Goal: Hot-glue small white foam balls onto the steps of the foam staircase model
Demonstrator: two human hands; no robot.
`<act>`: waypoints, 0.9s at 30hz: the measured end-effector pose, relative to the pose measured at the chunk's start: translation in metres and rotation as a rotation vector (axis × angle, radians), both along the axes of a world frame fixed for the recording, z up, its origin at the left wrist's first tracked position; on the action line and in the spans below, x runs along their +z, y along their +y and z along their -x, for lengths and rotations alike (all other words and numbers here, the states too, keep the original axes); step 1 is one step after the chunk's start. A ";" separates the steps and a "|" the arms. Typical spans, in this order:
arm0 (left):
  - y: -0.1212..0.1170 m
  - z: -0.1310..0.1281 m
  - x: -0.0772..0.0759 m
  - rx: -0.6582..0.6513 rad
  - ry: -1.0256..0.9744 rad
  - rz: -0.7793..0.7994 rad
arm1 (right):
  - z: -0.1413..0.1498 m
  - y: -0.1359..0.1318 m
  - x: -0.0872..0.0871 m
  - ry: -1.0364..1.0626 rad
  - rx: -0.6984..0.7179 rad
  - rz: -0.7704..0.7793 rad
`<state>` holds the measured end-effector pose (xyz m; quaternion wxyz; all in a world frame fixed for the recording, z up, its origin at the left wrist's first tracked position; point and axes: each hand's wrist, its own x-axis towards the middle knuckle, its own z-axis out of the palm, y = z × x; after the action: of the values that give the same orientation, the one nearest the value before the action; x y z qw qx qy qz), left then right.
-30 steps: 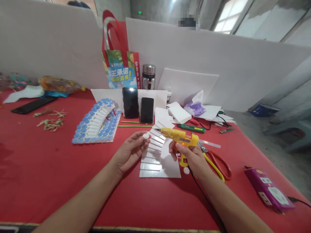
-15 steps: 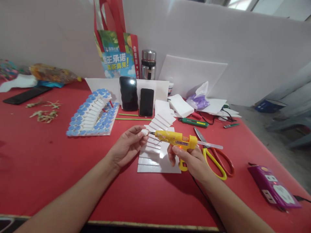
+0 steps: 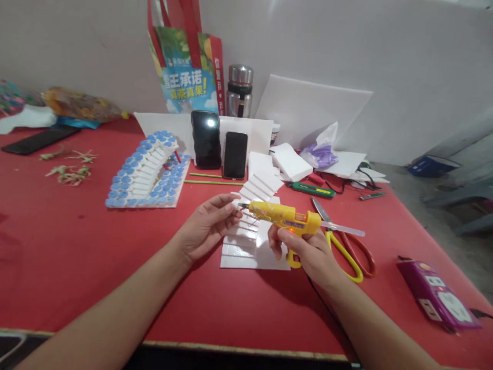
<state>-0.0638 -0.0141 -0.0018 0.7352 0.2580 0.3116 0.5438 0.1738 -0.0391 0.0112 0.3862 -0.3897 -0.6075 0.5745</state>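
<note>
My right hand is wrapped round the grip of a yellow hot glue gun; a clear glue stick pokes out of its back. Its nozzle points left, at a small white piece pinched in my left hand. The tip is at the piece or just touching it; I cannot tell which. Beneath both hands lies a white foam-board model with a curved flight of steps, partly hidden by the gun and my fingers. Farther left stands a similar staircase model covered in blue and white discs.
Scissors with yellow and red handles lie right of the gun. A purple power strip sits near the right edge. Behind are a green cutter, two phones, a steel flask and a printed bag.
The view has tilted down and shifted slightly, so the scene sits a little higher. Both hands keep their holds, with the gun's nozzle still at the white piece.
</note>
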 end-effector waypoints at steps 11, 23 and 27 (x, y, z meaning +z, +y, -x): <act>-0.006 0.000 0.011 -0.091 -0.065 -0.026 | 0.009 0.001 0.007 0.335 -0.214 0.065; -0.019 -0.018 0.011 -0.277 0.021 -0.152 | 0.023 -0.004 0.004 0.075 -0.254 -0.010; -0.020 -0.019 0.007 -0.268 0.076 -0.185 | 0.024 -0.004 0.010 0.025 -0.246 -0.041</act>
<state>-0.0450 -0.0337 0.0052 0.7619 0.3844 0.2507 0.4570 0.1502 -0.0434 0.0214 0.4693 -0.4461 -0.5616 0.5151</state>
